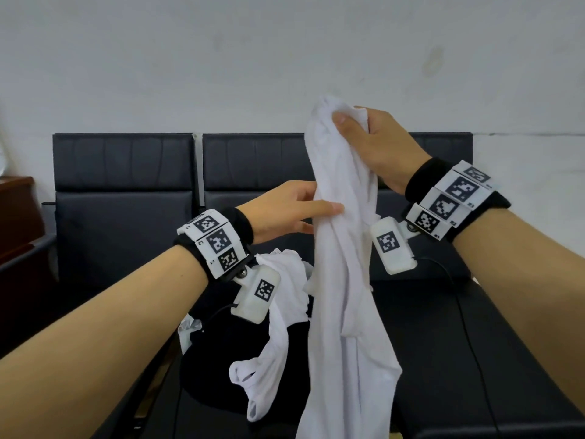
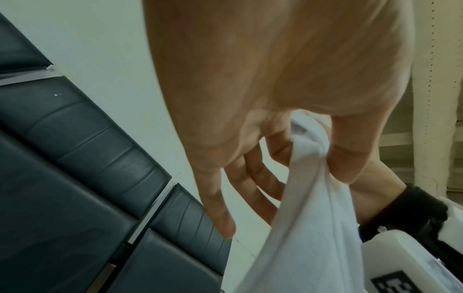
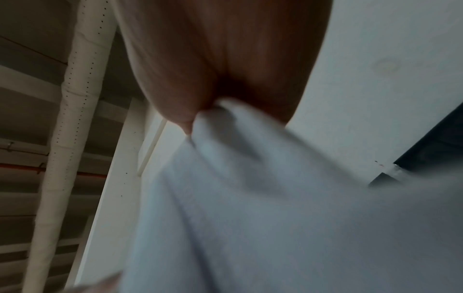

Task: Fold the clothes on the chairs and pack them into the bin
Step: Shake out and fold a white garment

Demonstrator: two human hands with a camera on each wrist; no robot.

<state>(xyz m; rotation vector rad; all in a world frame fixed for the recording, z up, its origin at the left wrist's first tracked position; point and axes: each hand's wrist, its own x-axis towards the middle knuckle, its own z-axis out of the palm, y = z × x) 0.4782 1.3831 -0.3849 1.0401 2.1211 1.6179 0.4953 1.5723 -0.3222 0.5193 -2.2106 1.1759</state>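
Hanging limp at twelve o'clock above the black padded chairs [image 1: 126,191], the soft, light white cotton garment [image 1: 342,248] is being bunched in the right hand [image 1: 376,144] and pinched lower by the left hand [image 1: 285,210], likely needing hem-corner holds.

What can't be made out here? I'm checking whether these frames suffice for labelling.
- Bin: in no view.
- Right hand fingers: hidden in the white garment; right wrist view blurred.
- Garment's hem: cut off by the head view's bottom edge.
- Second white garment: partly behind the left hand's wrist camera.
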